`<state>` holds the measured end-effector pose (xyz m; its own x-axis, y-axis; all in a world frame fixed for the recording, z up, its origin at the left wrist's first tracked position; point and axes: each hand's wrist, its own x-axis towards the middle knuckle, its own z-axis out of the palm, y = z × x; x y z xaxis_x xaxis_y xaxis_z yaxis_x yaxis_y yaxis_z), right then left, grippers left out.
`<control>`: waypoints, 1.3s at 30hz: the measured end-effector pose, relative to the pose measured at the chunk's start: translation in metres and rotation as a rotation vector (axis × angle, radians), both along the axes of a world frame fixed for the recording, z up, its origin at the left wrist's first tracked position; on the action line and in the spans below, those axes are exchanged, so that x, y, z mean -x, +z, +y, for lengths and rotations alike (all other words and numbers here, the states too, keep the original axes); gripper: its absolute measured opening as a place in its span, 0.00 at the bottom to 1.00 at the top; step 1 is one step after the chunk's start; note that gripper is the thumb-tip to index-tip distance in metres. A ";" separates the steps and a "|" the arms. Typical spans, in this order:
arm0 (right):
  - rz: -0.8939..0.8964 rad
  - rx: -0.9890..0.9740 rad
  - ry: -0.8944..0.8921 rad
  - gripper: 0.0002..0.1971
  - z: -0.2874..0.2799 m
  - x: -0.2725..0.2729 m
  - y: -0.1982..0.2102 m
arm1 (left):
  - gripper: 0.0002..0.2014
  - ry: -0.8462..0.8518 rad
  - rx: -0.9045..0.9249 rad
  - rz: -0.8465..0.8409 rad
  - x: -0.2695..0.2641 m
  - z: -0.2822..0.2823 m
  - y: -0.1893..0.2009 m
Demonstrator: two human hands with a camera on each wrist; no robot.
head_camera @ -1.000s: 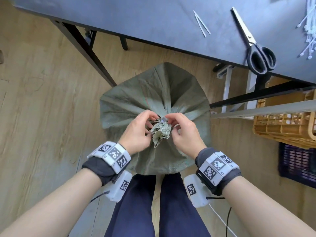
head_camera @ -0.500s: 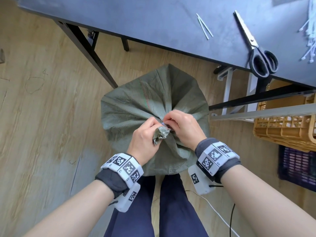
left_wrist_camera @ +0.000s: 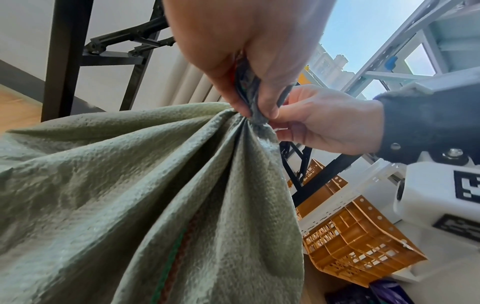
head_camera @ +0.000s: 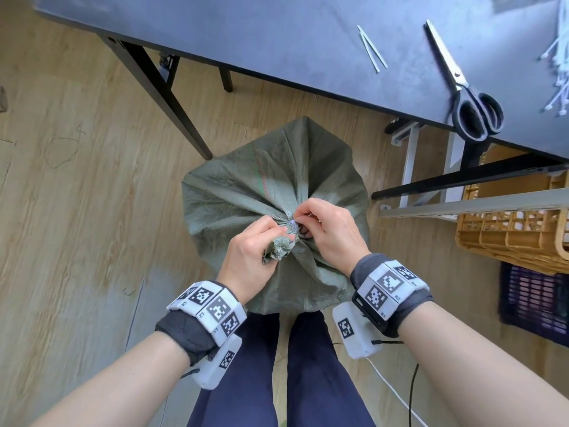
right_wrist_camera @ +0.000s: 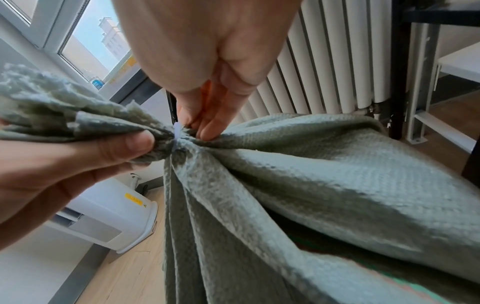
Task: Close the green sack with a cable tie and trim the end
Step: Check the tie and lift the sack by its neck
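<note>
The green sack (head_camera: pixel 246 192) stands on the floor in front of my legs, its mouth gathered into a tight neck. A white cable tie (head_camera: pixel 292 224) circles that neck and shows as a small white band (right_wrist_camera: pixel 177 131) in the right wrist view. My left hand (head_camera: pixel 278 234) grips the bunched top of the sack (left_wrist_camera: pixel 255 115) just above the neck, thumb against fingers. My right hand (head_camera: pixel 303 218) is curled at the far side of the neck, its fingertips (right_wrist_camera: pixel 205 131) pinching at the tie. The tie's loose end is hidden.
Black-handled scissors (head_camera: pixel 471 97) lie on the dark table (head_camera: pixel 277 41) at the right, beside a pile of white cable ties (head_camera: pixel 558 72) and two cut strips (head_camera: pixel 371 47). A table leg (head_camera: pixel 166 100) slants left of the sack. A yellow crate (head_camera: pixel 517 229) and a purple crate (head_camera: pixel 532 300) sit right.
My hands have closed in on the neck. The left hand now clasps the bunched top and leans it toward me; the right hand's fingertips moved onto the tie.
</note>
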<state>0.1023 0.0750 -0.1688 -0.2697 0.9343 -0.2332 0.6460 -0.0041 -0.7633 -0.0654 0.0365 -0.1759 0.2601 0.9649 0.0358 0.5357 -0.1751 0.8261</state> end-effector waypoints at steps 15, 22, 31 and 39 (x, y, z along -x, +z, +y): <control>-0.274 -0.082 0.287 0.04 0.024 0.007 0.025 | 0.07 0.066 0.061 -0.029 -0.001 0.013 0.011; -0.188 0.089 0.082 0.14 0.012 0.006 0.031 | 0.09 0.083 0.145 -0.013 -0.002 0.016 0.034; -0.160 0.283 -0.017 0.38 -0.022 0.001 0.021 | 0.28 -0.143 0.346 0.148 0.002 0.024 0.034; -0.456 0.133 -0.019 0.51 -0.026 0.004 -0.028 | 0.22 -0.478 0.081 0.540 -0.003 0.042 0.012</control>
